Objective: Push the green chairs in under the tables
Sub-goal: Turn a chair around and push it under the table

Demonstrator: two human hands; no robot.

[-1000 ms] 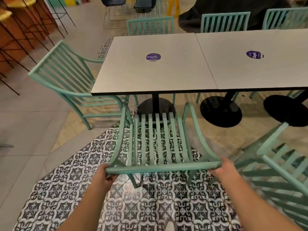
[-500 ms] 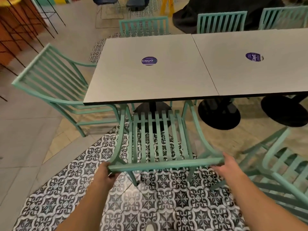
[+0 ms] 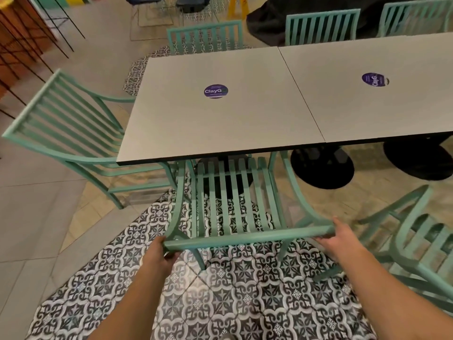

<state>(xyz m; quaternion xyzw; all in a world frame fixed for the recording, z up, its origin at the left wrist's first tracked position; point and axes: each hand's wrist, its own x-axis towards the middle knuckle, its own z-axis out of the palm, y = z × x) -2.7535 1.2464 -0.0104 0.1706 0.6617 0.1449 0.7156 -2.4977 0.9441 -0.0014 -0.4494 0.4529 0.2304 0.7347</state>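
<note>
Two hands are on the chair I am working with. My left hand curls round the left end of the top rail of the green chair, and my right hand grips the right end, thumb over the rail and fingers beneath it. The chair stands on the patterned floor tiles at the near edge of the left table, with the front of its slatted seat already tucked under that edge and its back still out on my side.

I judge the frame to be stiff painted metal or wood: it should slide as one rigid piece, light enough to push from the rail alone. The painted surface may be slick, so a wrapped hold at both ends seems wise; even pressure should keep it from skewing toward the table's black pedestal base.

Beside the left end of the table another green chair stands angled out, and a third chair sits to the right of mine, away from the table. Both look not yet pushed in.
</note>
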